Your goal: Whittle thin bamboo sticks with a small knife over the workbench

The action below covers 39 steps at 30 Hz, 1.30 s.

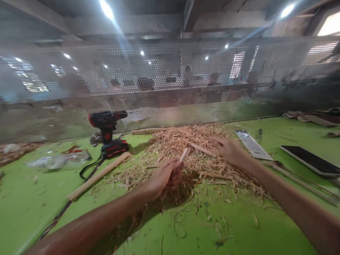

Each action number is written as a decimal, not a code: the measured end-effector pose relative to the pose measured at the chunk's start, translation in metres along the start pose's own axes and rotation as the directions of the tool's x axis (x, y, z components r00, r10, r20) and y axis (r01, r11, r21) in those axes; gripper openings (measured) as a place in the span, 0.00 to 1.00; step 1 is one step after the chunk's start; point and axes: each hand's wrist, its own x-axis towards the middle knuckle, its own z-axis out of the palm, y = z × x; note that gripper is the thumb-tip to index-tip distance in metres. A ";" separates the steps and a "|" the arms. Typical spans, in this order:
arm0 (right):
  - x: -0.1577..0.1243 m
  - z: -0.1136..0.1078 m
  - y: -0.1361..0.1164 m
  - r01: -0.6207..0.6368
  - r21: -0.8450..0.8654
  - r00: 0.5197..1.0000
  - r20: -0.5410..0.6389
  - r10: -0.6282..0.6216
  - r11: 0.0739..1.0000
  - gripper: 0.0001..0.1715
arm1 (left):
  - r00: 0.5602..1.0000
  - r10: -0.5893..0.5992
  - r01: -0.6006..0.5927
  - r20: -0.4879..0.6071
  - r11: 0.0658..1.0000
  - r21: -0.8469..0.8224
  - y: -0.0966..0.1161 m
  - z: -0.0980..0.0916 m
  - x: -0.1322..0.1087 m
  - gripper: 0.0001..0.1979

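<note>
My left hand (168, 175) is closed around a short, pale wooden stick (183, 154), which points up and away from me. To its right, my right hand (225, 147) hovers above the far part of a heap of curly wood shavings (183, 136). Its fingers reach leftward, look slightly apart and a little blurred, and nothing shows in them. Between the two hands a flat wooden strip (204, 150) lies on the shavings. Another thin wooden piece (215, 175) rests nearer to me, partly buried.
A cordless drill (107, 132) stands on the green table (247, 226) at left, beside a long wooden stick (99, 176) and a plastic bag (62, 160). On the right lie a white packet (252, 144) and a dark-screened tablet (310, 159). A perforated panel (164, 85) closes the back.
</note>
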 end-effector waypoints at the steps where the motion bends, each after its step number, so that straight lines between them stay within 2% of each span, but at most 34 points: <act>1: -0.001 0.005 -0.008 0.014 0.054 0.998 0.054 -0.017 0.998 0.27 | 1.000 0.002 -0.002 -0.009 1.000 -0.016 0.000 0.000 0.002 0.13; 5: -0.006 0.020 -0.022 -0.057 0.221 0.986 0.163 0.020 0.974 0.25 | 1.000 0.021 -0.022 -0.014 0.998 -0.057 -0.003 -0.002 0.004 0.13; 7: -0.007 0.020 -0.023 -0.154 0.270 0.972 0.212 0.097 0.950 0.30 | 0.999 0.016 -0.015 0.029 0.998 -0.066 -0.003 -0.006 0.002 0.14; 9: -0.007 0.018 -0.024 -0.221 0.296 0.957 0.247 0.149 0.929 0.34 | 0.996 -0.008 0.014 0.091 0.998 -0.069 -0.001 -0.010 0.001 0.20; 12: -0.007 0.016 -0.025 -0.212 0.298 0.962 0.234 0.144 0.931 0.35 | 0.983 -0.053 0.065 0.177 0.996 -0.064 0.003 -0.014 0.000 0.32; 16: -0.008 0.020 -0.024 -0.184 0.291 0.970 0.206 0.126 0.939 0.33 | 0.969 -0.076 0.091 0.235 0.994 -0.054 0.008 -0.014 -0.001 0.35; 19: -0.009 0.023 -0.021 -0.176 0.325 0.974 0.192 0.117 0.929 0.31 | 0.970 -0.069 0.081 0.233 0.996 -0.043 0.010 -0.011 -0.003 0.35; 24: -0.009 0.023 -0.022 -0.104 0.391 0.983 0.182 0.034 0.915 0.26 | 0.981 -0.055 0.058 0.186 0.998 -0.008 0.011 -0.007 -0.007 0.35; 33: -0.010 0.024 -0.025 -0.113 0.435 0.992 0.101 0.076 0.893 0.22 | 0.991 -0.043 0.043 0.125 0.999 -0.002 0.009 -0.006 -0.006 0.32; 36: -0.011 0.027 -0.023 -0.180 0.451 0.982 0.133 0.134 0.874 0.24 | 0.992 -0.026 0.028 0.122 1.000 -0.011 0.010 -0.008 -0.006 0.31; 39: -0.011 0.028 -0.023 -0.317 0.567 0.947 0.235 0.219 0.761 0.27 | 0.988 -0.011 0.015 0.155 1.000 -0.027 0.011 -0.012 -0.003 0.29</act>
